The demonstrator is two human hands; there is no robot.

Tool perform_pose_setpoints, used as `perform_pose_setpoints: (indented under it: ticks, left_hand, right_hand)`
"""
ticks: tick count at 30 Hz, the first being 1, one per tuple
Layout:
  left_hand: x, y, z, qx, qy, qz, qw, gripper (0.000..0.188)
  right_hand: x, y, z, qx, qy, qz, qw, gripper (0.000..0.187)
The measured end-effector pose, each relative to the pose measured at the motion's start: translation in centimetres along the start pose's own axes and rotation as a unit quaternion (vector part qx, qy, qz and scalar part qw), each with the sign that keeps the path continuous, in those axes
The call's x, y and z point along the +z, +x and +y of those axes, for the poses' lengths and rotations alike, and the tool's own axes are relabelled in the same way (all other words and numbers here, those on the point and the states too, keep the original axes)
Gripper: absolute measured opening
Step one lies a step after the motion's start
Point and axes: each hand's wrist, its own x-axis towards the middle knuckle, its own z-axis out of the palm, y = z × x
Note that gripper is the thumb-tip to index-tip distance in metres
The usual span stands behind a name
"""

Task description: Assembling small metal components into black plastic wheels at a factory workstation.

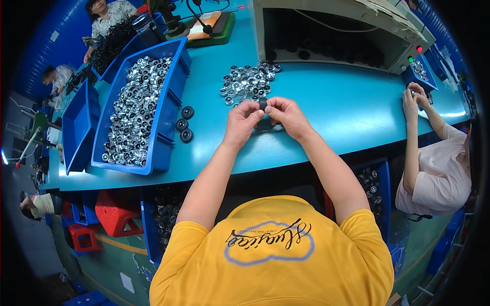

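Both of my hands meet over the blue-green table in front of me, fingers closed around a small black tyre-like ring (263, 104). My left hand (242, 120) pinches it from the left, and my right hand (287, 118) grips its right side. A dark patch lies under the hands; whether it is a part or a shadow I cannot tell. Just beyond the fingers is a loose pile of small clear-and-black wheel hubs (245, 81). To the left, three black wheels (186, 135) lie beside a long blue bin (171, 148) heaped with similar hubs.
A second blue bin (76, 127) stands further left. At the back is a pale open-fronted machine (337, 6) with dark parts inside. A co-worker's hands (416, 99) work at the right beside a small blue bin (431, 81). Bins of black wheels (371, 188) sit below the table edge.
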Motion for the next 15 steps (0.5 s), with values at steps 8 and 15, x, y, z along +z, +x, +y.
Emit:
perform_pose_setpoints:
  ticks: [8,15]
  left_hand:
    - [-0.5,0.1,-0.5,-0.029,-0.064,-0.049,0.996,0.009]
    - [-1.0,0.1,-0.8,-0.027,-0.116,-0.058,0.991,0.014]
  right_hand:
    - [-1.0,0.3,0.9,0.021,0.044,-0.034,0.998,0.026]
    - [0.1,-0.1,-0.4,-0.001,-0.009,-0.029,1.0,0.02]
